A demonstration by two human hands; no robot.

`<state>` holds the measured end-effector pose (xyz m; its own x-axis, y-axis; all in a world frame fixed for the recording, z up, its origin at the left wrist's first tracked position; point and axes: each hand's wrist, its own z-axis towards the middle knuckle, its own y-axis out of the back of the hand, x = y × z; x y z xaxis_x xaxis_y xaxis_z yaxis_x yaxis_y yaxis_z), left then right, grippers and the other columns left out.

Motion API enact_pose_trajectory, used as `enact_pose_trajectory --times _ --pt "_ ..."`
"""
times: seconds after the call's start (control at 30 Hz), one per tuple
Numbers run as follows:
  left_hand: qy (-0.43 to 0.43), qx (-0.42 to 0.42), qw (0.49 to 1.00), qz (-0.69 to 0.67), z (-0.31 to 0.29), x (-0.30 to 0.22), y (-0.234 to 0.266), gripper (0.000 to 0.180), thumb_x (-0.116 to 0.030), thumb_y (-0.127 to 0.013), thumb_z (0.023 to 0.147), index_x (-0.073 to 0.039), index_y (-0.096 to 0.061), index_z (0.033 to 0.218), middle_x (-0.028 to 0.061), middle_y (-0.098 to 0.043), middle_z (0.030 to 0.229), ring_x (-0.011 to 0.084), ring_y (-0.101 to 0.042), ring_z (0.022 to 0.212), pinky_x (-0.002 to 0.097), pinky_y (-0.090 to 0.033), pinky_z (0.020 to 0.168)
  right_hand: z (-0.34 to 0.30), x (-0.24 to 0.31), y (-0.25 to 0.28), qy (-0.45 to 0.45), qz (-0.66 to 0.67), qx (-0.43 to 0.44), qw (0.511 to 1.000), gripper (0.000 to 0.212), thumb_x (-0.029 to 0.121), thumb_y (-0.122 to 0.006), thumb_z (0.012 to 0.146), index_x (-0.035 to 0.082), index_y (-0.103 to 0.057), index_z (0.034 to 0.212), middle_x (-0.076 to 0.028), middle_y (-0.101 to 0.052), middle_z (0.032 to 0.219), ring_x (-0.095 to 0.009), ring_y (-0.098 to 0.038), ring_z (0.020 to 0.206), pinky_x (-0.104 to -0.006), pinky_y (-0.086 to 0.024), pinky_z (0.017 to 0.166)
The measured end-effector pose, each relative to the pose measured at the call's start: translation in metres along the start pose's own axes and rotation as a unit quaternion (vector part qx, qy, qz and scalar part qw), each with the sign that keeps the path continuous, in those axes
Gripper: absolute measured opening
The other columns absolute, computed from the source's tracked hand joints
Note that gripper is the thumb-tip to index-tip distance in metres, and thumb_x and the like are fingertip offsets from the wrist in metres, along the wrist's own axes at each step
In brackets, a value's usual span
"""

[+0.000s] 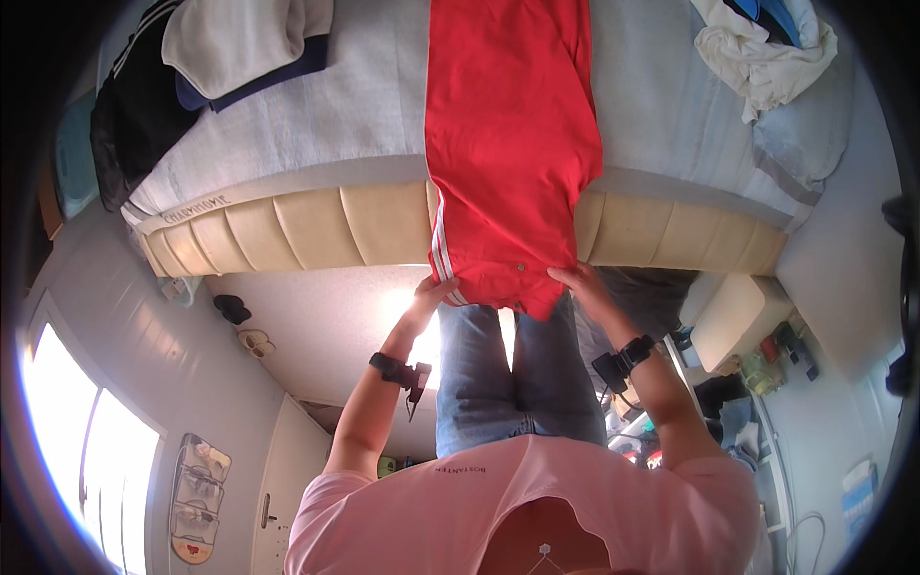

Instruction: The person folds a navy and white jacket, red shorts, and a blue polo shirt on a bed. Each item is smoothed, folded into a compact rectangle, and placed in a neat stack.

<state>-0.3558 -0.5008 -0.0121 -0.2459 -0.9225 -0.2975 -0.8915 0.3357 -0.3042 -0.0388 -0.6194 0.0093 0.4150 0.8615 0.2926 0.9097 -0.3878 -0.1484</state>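
both left hand (439, 290) and right hand (577, 279) pinch the red garment (513, 125), likely soft, best held by edges between fingers.

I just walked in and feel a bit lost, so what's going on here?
A person's left hand grips the red garment by its white stripes; the right hand grips the opposite side. It lies over the bed, its near end held out past the padded edge. More clothes lie on the bed: black at left, white at right.
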Motion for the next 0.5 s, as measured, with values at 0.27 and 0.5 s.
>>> enact_pose_trajectory --times 0.27,0.5 --pt "0.09 0.064 0.968 -0.225 -0.044 -0.045 -0.021 0.045 -0.018 -0.054 0.1 0.005 -0.049 0.138 0.016 -0.063 0.131 0.0274 -0.064 0.118 0.0395 -0.05 0.103 -0.039 0.051 -0.012 -0.039 0.216 0.057 0.974 0.037 0.022 -0.07 0.093 -0.001 -0.065 0.122 -0.006 -0.07 0.115 -0.015 -0.065 0.108 -0.0315 -0.05 0.095" --pt "0.103 0.141 0.962 -0.208 -0.056 -0.069 -0.034 0.05 -0.012 -0.058 0.094 0.002 -0.048 0.141 0.0116 -0.062 0.135 0.0254 -0.062 0.121 0.0398 -0.047 0.108 -0.037 0.074 0.012 -0.062 0.179 0.1 0.977 0.043 0.018 -0.071 0.089 -0.002 -0.061 0.126 -0.006 -0.069 0.116 -0.018 -0.068 0.102 -0.0342 -0.055 0.086"
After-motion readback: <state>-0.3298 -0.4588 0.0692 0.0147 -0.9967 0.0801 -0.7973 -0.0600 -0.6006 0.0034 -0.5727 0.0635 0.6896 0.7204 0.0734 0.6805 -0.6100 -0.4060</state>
